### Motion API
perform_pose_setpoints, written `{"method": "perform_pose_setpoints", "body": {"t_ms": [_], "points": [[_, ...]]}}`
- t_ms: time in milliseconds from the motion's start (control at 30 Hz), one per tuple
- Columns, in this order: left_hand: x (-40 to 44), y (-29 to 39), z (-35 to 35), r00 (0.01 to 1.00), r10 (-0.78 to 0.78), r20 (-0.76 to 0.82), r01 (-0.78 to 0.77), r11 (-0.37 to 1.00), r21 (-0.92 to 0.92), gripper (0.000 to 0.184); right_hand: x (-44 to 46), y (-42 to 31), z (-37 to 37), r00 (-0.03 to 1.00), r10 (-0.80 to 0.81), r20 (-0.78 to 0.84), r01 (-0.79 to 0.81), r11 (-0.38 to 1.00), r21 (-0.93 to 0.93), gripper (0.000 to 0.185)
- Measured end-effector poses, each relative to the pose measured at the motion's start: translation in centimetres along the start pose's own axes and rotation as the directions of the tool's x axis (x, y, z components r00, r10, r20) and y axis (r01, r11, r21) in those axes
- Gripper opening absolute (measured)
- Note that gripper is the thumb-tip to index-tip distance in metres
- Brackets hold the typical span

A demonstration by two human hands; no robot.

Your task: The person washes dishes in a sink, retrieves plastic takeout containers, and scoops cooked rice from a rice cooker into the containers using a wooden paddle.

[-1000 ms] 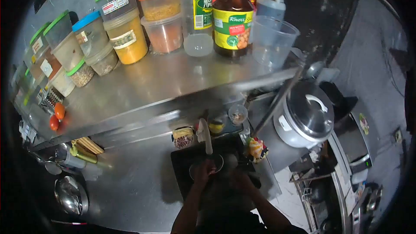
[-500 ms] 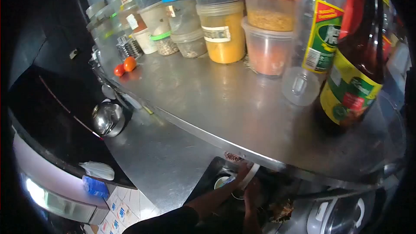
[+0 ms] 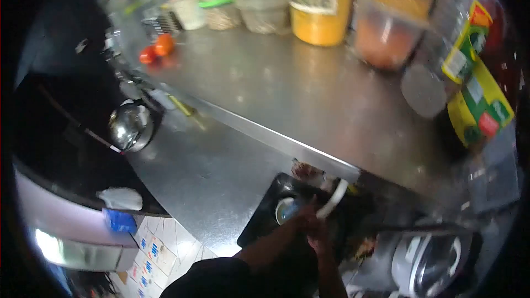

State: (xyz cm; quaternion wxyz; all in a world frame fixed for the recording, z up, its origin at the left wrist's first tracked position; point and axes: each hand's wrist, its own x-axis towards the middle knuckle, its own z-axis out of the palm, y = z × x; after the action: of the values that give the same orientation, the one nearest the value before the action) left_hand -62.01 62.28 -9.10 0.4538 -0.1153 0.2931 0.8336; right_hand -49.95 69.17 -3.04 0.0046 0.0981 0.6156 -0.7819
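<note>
My left hand (image 3: 305, 218) and my right hand (image 3: 317, 232) are close together, seemingly touching, over the dark sink (image 3: 253, 233). Both are small and blurred, so their fingers cannot be made out, nor whether anything is between them. A white curved tap spout (image 3: 334, 198) reaches down just beside them. In the sink, left of my hands, sits a round light-rimmed bowl (image 3: 286, 210) with something bluish inside.
Above the sink runs a steel shelf (image 3: 248, 88) bearing tomatoes (image 3: 163, 44), stacked plastic tubs (image 3: 317, 8) and labelled bottles (image 3: 480, 105). A shiny metal pot (image 3: 131, 127) stands at the counter's left; a clear-lidded container (image 3: 425, 265) is at lower right.
The camera has tilted, so the shelf and its tubs sit higher and the bottles farther right. My hands, a little apart earlier below the spout, are now closer together.
</note>
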Motion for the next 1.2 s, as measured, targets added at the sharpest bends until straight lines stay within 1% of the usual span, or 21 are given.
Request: {"method": "perform_pose_setpoints", "body": {"t_ms": [67, 133, 167, 233, 267, 300, 333, 367, 400, 433, 567, 633, 733, 767, 833, 867, 933, 1033, 1100, 1167, 1200], "points": [[-6.0, 0.8, 4.1, 0.998, -0.058, 0.040, 0.064, 0.983, -0.170, 0.049, -0.4, -2.5, 0.5, 0.981, 0.011, -0.192, -0.035, 0.992, -0.120, 0.017], [-11.3, 2.3, 9.1, 0.996, -0.092, -0.009, 0.091, 0.989, -0.119, 0.050, -0.2, -5.9, 0.2, 0.910, 0.011, -0.414, -0.087, 0.983, -0.164, 0.018], [-11.5, 2.2, 8.9, 0.994, -0.054, -0.097, 0.066, 0.990, 0.124, 0.049, 0.4, -7.8, -0.3, 0.868, -0.011, -0.496, -0.100, 0.975, -0.197, 0.018], [-11.5, 1.5, 7.0, 0.976, 0.007, -0.215, 0.114, 0.833, 0.542, 0.048, 1.9, -11.5, -2.1, 0.823, -0.095, -0.561, -0.130, 0.929, -0.347, 0.018], [-10.8, 1.0, 5.6, 0.972, 0.051, -0.229, 0.129, 0.699, 0.703, 0.047, 3.0, -13.1, -3.3, 0.839, -0.161, -0.520, -0.135, 0.864, -0.485, 0.018], [-11.1, -0.9, 4.2, 0.984, 0.163, -0.067, -0.159, 0.985, 0.063, 0.052, 4.5, -14.1, -4.6, 0.885, -0.283, -0.369, -0.082, 0.685, -0.723, 0.022], [-10.2, -1.0, 2.8, 0.975, 0.172, -0.142, -0.117, 0.936, 0.332, 0.050, 5.9, -15.2, -5.8, 0.896, -0.399, -0.196, -0.014, 0.415, -0.910, 0.026], [-9.9, -0.5, 3.0, 0.966, 0.202, -0.160, -0.112, 0.888, 0.445, 0.050, 7.2, -16.1, -7.0, 0.869, -0.494, -0.022, 0.049, 0.130, -0.990, 0.031], [-10.0, 0.5, 4.1, 0.969, 0.216, -0.118, -0.137, 0.873, 0.468, 0.050, 8.4, -16.6, -8.1, 0.874, -0.477, 0.090, 0.092, -0.020, -0.996, 0.031], [-10.0, 1.4, 5.0, 0.974, 0.212, -0.080, -0.149, 0.865, 0.479, 0.050, 9.3, -16.8, -8.9, 0.888, -0.438, 0.140, 0.122, -0.070, -0.990, 0.032], [-9.1, 5.0, 7.5, 0.988, 0.134, 0.076, -0.154, 0.890, 0.430, 0.050, 13.9, -17.8, -11.7, 0.974, -0.196, 0.111, 0.118, 0.025, -0.993, 0.034], [-7.6, 6.5, 7.5, 0.991, 0.088, 0.102, -0.119, 0.927, 0.356, 0.050, 14.4, -18.0, -11.9, 0.984, -0.150, 0.091, 0.102, 0.072, -0.992, 0.035], [-5.8, 8.0, 7.6, 0.996, 0.085, 0.002, -0.084, 0.980, 0.180, 0.048, 13.6, -17.6, -12.3, 0.984, -0.169, 0.055, 0.081, 0.151, -0.985, 0.036], [-4.9, 7.9, 6.6, 0.984, 0.178, 0.011, -0.178, 0.983, 0.048, 0.046, 13.0, -17.4, -12.1, 0.981, -0.192, 0.040, 0.078, 0.196, -0.977, 0.037], [-4.6, 6.3, 5.9, 0.946, 0.295, 0.138, -0.289, 0.955, -0.062, 0.043, 11.4, -16.4, -12.0, 0.966, -0.257, -0.016, 0.072, 0.331, -0.941, 0.038], [-5.5, 7.3, 9.1, 0.907, 0.316, 0.279, -0.319, 0.947, -0.038, 0.042, 10.4, -16.3, -11.7, 0.950, -0.302, -0.077, 0.065, 0.433, -0.899, 0.039], [-8.4, 8.5, 14.1, 0.937, 0.287, 0.198, -0.308, 0.948, 0.086, 0.039, 7.4, -16.0, -10.9, 0.898, -0.369, -0.239, 0.069, 0.654, -0.753, 0.040], [-2.8, 6.4, 8.1, 0.956, 0.287, 0.062, -0.290, 0.955, 0.060, 0.040, 1.2, -17.6, -8.2, 0.768, -0.329, -0.550, 0.133, 0.921, -0.366, 0.042], [1.6, 4.7, 2.5, 0.941, 0.339, -0.012, -0.339, 0.941, 0.014, 0.041, -3.7, -19.4, -5.9, 0.743, -0.232, -0.628, 0.147, 0.972, -0.185, 0.049], [2.5, 3.8, 0.7, 0.903, 0.422, -0.080, -0.417, 0.906, 0.072, 0.042, -10.3, -15.8, -4.5, 0.823, -0.088, -0.561, 0.082, 0.996, -0.035, 0.055], [0.9, 3.3, 1.7, 0.871, 0.479, -0.105, -0.456, 0.870, 0.185, 0.045, -13.2, -12.3, -4.3, 0.865, -0.010, -0.502, 0.013, 1.000, 0.002, 0.055]]}}
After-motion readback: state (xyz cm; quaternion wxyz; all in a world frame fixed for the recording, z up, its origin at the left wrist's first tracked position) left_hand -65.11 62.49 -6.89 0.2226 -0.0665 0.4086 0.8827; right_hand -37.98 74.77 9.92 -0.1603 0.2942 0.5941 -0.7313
